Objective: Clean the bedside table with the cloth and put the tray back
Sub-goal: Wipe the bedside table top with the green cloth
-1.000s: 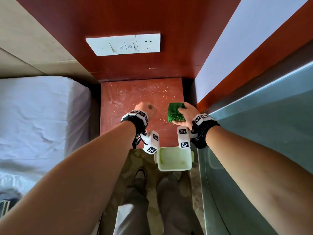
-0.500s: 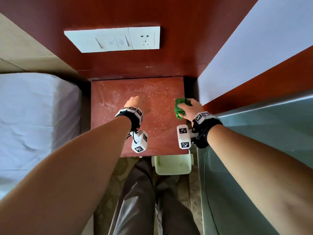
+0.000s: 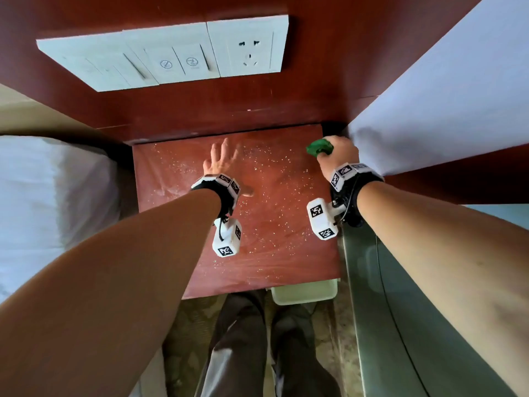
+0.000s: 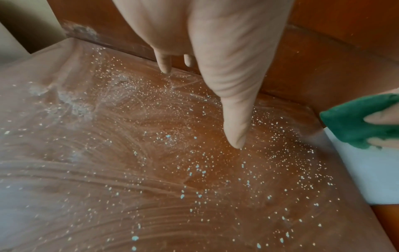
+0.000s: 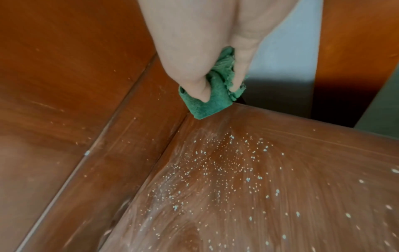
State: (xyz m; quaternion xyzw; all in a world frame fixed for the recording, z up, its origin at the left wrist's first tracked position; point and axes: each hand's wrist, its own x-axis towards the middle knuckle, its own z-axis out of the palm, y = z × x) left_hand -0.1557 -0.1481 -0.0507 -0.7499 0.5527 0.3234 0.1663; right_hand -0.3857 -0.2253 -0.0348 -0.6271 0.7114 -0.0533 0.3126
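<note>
Cloth (image 5: 210, 100) sits bunched in the right hand (image 3: 337, 151), fingers curled round it, at the surface's (image 3: 274, 253) far right corner (crumbs spread leftward from there); left hand (image 3: 220, 161) rests open mid-surface, nearer the crumbs.

Cloth (image 5: 207, 100): green. Worktop (image 3: 280, 253): reddish-brown wood grain, speckled with white crumbs (image 4: 198, 172) and pale smears. Tray (image 3: 303, 292): pale green-white.

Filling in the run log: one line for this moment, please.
right hand: grips green cloth at table's back right corner | left hand: open above tabletop | crumbs: unwiped
</note>
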